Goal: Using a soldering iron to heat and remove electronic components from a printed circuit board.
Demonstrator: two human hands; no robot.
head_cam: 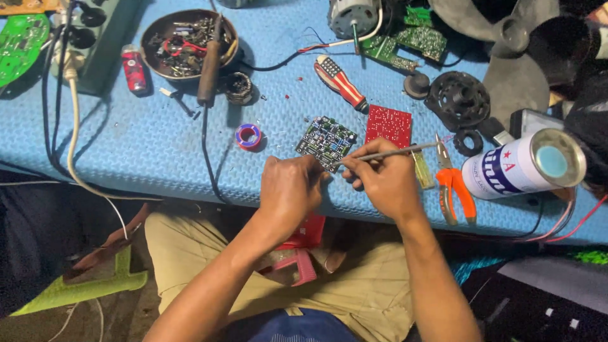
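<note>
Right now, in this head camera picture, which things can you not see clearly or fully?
- Head view: the tip of the thin metal tool in the right hand is too small to make out on the dark circuit board.
- The left hand covers the board's near corner.
- The green board is cut off by the left edge.
- The small parts in the brown bowl are too small to identify.

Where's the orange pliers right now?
The orange pliers lie on the blue mat, just right of the right hand and left of the white can.
</note>
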